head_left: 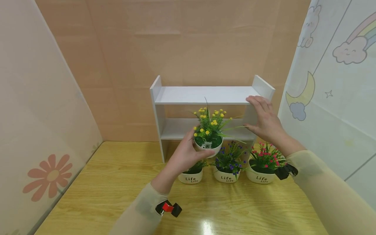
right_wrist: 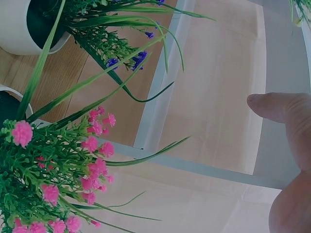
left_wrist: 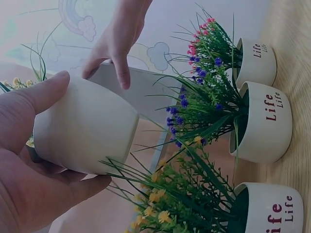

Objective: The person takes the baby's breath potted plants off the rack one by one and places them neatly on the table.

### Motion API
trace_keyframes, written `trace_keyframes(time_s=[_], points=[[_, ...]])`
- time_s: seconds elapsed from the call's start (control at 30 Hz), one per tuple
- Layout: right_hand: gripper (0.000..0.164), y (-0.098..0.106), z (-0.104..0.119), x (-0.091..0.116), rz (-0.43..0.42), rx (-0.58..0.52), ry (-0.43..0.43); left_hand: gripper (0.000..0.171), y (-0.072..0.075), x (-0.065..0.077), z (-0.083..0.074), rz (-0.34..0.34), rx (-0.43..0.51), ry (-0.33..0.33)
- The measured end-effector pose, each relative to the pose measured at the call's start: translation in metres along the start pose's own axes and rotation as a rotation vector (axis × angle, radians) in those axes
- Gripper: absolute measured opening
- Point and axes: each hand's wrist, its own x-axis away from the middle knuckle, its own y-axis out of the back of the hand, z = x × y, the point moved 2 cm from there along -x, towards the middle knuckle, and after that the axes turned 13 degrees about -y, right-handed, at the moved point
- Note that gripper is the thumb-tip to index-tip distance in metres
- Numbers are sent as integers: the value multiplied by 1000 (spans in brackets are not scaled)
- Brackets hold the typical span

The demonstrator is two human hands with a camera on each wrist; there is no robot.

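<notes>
My left hand (head_left: 184,152) grips a white pot (head_left: 216,150) of artificial yellow flowers, raised in front of the white two-tier shelf (head_left: 205,94). Its thumb and fingers lie round the pot's wall in the left wrist view, where a plain white side (left_wrist: 85,126) shows. At the shelf's right side is my right hand (head_left: 268,119), its fingertips right at the upper board's front edge. The right thumb (right_wrist: 272,107) is stretched out apart from the fingers, pointing inward below that board. Nothing loose shows in the right hand.
In front of the shelf stand three white "Life" pots on the wooden table (head_left: 123,182): one with orange-yellow flowers (left_wrist: 160,206), one with purple-blue flowers (head_left: 230,158), one with pink flowers (head_left: 267,156). Patterned sheets (head_left: 337,98) hang close on both sides.
</notes>
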Motion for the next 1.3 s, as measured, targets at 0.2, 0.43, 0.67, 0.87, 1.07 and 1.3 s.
trace_keyframes(time_s=[0.2,0.43,0.67,0.87,1.07,1.3], points=[[111,-2,0,-1,-15,-5,16,112,12,13,-1,-9,0,36],[112,-2,1,-2,-19,-4,25,110,27,34,1,-52,-6,89],[111,0,1,-1,-7,2,13,108,42,49,6,-84,99,65],[112,1,1,-1,-1,19,6,110,53,57,10,-119,104,95],[113,0,1,0,5,15,8,109,65,64,12,-134,157,67],[112,0,3,0,-24,-7,46,108,81,77,10,-143,51,87]])
